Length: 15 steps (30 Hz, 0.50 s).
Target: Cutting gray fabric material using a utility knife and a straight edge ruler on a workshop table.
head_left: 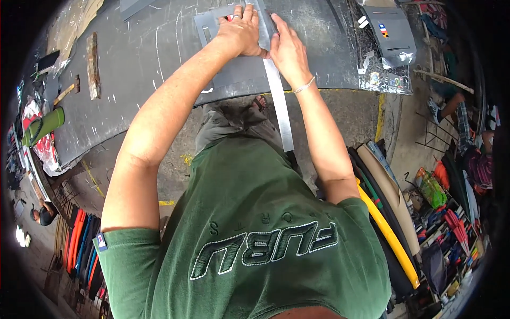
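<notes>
A grey flat sheet lies on the dark worktable near its front edge. A pale grey strip runs over it and hangs down past the table edge. My left hand lies flat on the sheet with its fingers stretched out, its thumb against the strip. Beside it, my right hand rests along the strip's right side, fingers extended. The hands nearly meet at the strip and partly hide it. Under the left fingers, a small colourful patch shows in part.
The worktable has chalk-like marks. At left lie a worn wooden stick, a hammer and a green roll. A finished-looking grey panel lies at right. Fabric rolls stand at lower right; other people are at both sides.
</notes>
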Tool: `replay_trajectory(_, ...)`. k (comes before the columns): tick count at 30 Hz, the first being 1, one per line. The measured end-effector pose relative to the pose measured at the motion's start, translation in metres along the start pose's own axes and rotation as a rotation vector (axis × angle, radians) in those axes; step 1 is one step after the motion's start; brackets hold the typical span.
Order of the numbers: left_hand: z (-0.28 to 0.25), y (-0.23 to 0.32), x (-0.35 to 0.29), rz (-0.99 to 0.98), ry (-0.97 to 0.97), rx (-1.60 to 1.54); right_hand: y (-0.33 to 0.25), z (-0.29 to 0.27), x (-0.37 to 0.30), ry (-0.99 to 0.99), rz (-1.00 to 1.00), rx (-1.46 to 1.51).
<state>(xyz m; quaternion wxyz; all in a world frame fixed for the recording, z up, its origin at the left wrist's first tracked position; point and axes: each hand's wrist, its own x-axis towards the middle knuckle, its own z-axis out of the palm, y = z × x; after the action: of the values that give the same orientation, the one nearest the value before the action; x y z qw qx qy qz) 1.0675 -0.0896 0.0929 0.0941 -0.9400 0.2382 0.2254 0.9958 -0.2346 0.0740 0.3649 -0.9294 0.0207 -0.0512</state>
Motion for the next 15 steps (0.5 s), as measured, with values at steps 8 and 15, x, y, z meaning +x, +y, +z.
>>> replay_trajectory(8, -0.027, 0.003, -0.010, 0.057, -0.020, -0.020, -0.003, -0.003, 0.009, -0.065, -0.002, -0.089)
replay_trajectory(15, -0.020, 0.002, -0.010, 0.052, -0.021, -0.057, -0.003, -0.003, 0.010, -0.072, -0.016, -0.124)
